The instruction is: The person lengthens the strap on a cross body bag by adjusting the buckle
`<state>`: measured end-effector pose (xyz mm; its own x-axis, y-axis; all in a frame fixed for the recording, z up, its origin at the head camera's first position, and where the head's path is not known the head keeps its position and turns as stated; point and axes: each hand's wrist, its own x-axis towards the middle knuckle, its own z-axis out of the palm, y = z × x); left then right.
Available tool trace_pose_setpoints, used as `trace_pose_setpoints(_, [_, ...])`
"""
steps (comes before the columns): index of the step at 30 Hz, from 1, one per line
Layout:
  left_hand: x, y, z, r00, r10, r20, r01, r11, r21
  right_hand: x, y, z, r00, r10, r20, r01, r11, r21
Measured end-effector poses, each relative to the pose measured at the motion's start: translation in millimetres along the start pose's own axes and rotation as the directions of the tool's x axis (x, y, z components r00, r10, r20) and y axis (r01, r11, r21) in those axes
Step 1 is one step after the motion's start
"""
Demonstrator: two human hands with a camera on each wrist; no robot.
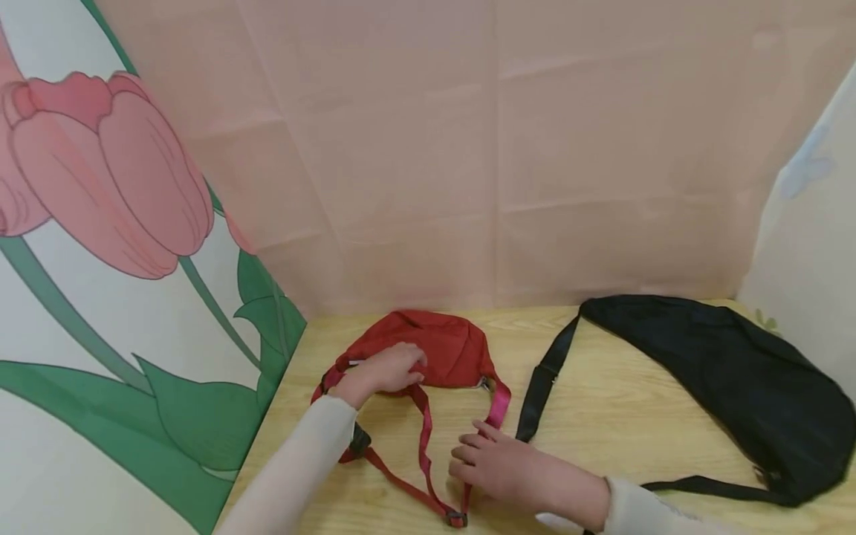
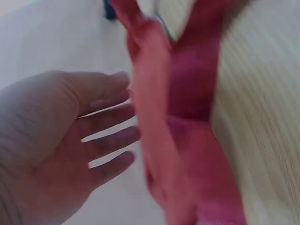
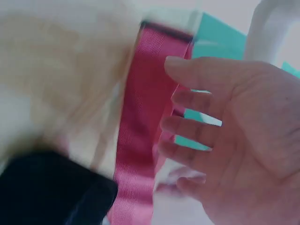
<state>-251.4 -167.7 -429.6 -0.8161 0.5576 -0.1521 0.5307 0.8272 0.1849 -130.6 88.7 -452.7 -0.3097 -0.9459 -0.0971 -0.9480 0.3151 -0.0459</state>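
A red waist bag [image 1: 455, 353] lies on the wooden table, its red strap [image 1: 426, 446] looped toward the near edge. My left hand [image 1: 388, 370] is over the bag's front. In the left wrist view that hand [image 2: 61, 140] has its fingers spread and its fingertips right at a red band [image 2: 192, 89]. Near the strap's right side is my right hand [image 1: 504, 464]. The right wrist view shows this hand [image 3: 253, 136] with loose, parted fingers overlapping the pinkish-red strap [image 3: 145, 103]. A black buckle [image 1: 360, 440] sits on the strap's left side.
A black sling bag [image 1: 715, 357] lies at the right, its black strap [image 1: 542, 386] running toward my right forearm. A plain pinkish-beige sheet [image 1: 495, 148] stands behind the table [image 1: 548, 327]. A tulip-patterned panel [image 1: 134, 297] borders the left.
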Motion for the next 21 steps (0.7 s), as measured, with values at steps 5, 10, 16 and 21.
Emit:
trace_pose_setpoints(5, [19.8, -30.0, 7.5, 0.991, -0.135, -0.006, 0.135, 0.991, 0.012, 6.6, -14.4, 5.3, 0.991, -0.132, 0.033, 0.130, 0.989, 0.071])
trace_pose_setpoints(10, [19.5, -51.2, 15.5, 0.970, -0.224, 0.090, 0.229, 0.972, -0.047, 11.0, -17.0, 11.3, 0.994, -0.061, 0.087, 0.052, 0.994, 0.098])
trace_pose_setpoints(16, [-4.8, -77.4, 27.4, 0.946, -0.279, 0.166, 0.290, 0.956, -0.048, 10.0, -11.8, 12.8, 0.989, -0.012, 0.144, -0.009, 0.989, 0.147])
trace_pose_setpoints(21, [-26.6, -98.8, 23.3, 0.934, -0.315, 0.168, 0.324, 0.946, -0.026, 5.1, -2.3, 5.2, 0.986, 0.027, 0.163, -0.034, 0.999, 0.038])
